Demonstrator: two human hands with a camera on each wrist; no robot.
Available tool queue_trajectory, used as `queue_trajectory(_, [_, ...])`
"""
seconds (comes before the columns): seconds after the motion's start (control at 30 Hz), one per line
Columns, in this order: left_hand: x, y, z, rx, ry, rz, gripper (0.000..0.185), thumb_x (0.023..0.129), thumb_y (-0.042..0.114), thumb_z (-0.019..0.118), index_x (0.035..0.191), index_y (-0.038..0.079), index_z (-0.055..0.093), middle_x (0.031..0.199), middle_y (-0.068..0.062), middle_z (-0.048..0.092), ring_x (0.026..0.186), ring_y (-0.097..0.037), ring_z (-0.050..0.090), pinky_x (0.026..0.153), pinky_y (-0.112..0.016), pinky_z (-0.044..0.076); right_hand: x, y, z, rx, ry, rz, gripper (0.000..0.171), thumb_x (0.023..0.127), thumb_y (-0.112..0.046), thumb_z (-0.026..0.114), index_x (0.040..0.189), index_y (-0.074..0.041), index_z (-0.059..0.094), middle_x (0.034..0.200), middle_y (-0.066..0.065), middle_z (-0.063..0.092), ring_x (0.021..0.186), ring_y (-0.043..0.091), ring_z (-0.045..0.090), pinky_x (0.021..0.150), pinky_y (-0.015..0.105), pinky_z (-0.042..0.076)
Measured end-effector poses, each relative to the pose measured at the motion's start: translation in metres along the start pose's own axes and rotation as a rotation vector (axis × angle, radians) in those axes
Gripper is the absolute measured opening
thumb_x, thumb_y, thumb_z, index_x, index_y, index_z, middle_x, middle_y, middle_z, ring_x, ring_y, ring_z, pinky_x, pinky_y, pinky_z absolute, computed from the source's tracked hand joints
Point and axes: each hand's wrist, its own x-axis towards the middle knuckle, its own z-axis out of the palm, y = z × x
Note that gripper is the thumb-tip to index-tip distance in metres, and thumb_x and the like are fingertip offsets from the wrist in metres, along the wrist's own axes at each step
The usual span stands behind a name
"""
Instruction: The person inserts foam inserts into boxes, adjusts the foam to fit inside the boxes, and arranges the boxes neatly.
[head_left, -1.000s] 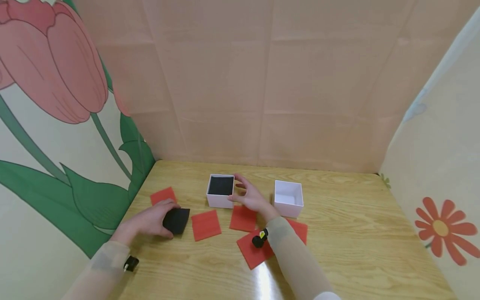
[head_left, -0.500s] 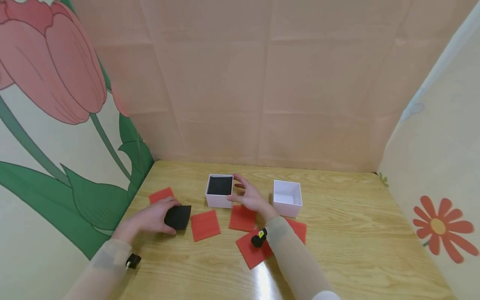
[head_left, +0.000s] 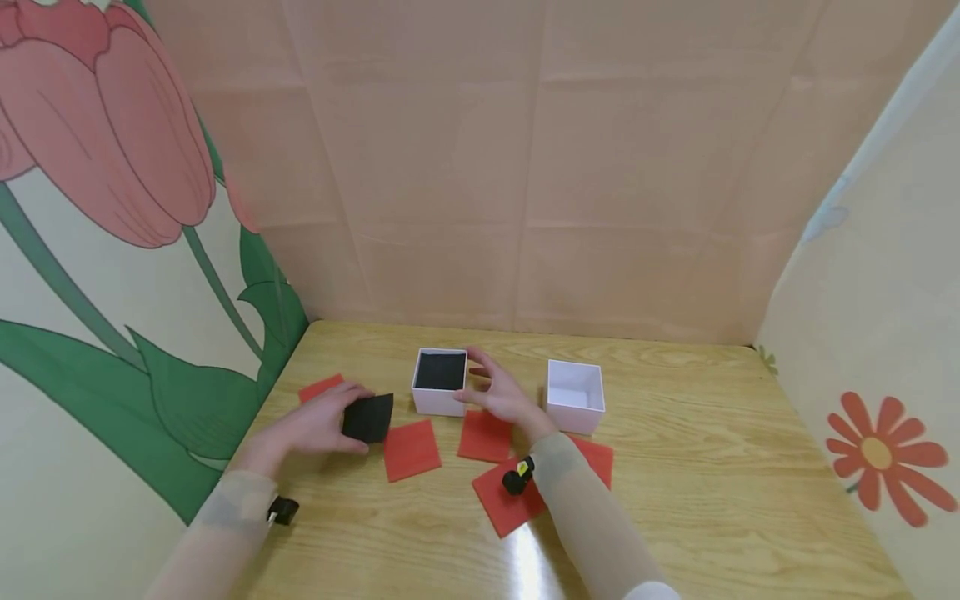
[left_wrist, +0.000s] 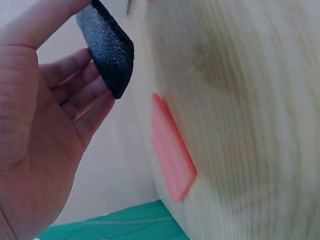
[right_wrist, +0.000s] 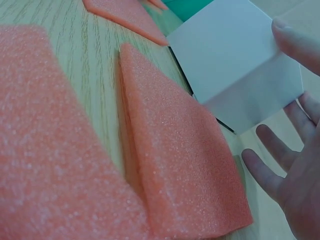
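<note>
My left hand (head_left: 330, 421) pinches a square black foam sheet (head_left: 369, 418) between thumb and fingers, tilted and above the table, as the left wrist view (left_wrist: 107, 50) also shows. Ahead of it stands a white box (head_left: 438, 402) with black foam (head_left: 441, 371) filling it nearly to the rim. My right hand (head_left: 498, 390) holds this box at its right side, thumb on the near face and fingers at the back corner. In the right wrist view the box wall (right_wrist: 225, 55) sits against the thumb, with the lower fingers spread apart from it.
A second white box (head_left: 576, 396), bare inside, stands to the right of my right hand. Several red foam squares lie about: one (head_left: 320, 388) behind my left hand, one (head_left: 412, 451) between the hands, one (head_left: 485, 436) before the filled box, others (head_left: 502, 504) under the right forearm.
My left hand has lifted the black foam sheet and carried it right and slightly toward the filled box, tilting it up. My right hand has stayed at the box.
</note>
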Motion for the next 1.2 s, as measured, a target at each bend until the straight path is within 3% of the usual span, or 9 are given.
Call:
queue_trajectory(0.63, [0.034,0.023,0.006,-0.131,0.156,0.056,0.095,0.083,0.043,0.093,0.161,0.014,0.047,0.156,-0.009,0.051,0.140,-0.034,0.051,0.114,-0.061,0.046,-0.001,0.000,0.000,-0.002,0.001,0.015,0.095,0.090,-0.038,0.087,0.168,-0.037,0.033,0.169,-0.002,0.038,0.151,0.038,0.042,0.117,0.055,0.044])
queue_trajectory(0.93, [0.051,0.036,0.006,-0.151,0.215,0.081,0.101,0.085,0.050,0.090,0.165,0.014,0.041,0.163,-0.010,0.041,0.149,-0.035,0.041,0.118,-0.062,0.040,0.001,0.007,0.000,0.010,-0.001,-0.017,0.096,0.091,-0.034,0.087,0.169,-0.027,0.032,0.170,0.002,0.037,0.150,0.040,0.043,0.118,0.058,0.042])
queue_trajectory(1.2, [0.075,0.052,-0.001,-0.114,0.212,0.123,0.096,0.086,0.049,0.090,0.163,0.016,0.045,0.159,-0.008,0.046,0.144,-0.034,0.044,0.117,-0.061,0.042,0.000,0.006,-0.002,0.016,-0.013,-0.004,0.093,0.091,-0.038,0.086,0.168,-0.038,0.032,0.170,-0.003,0.037,0.151,0.037,0.042,0.118,0.055,0.043])
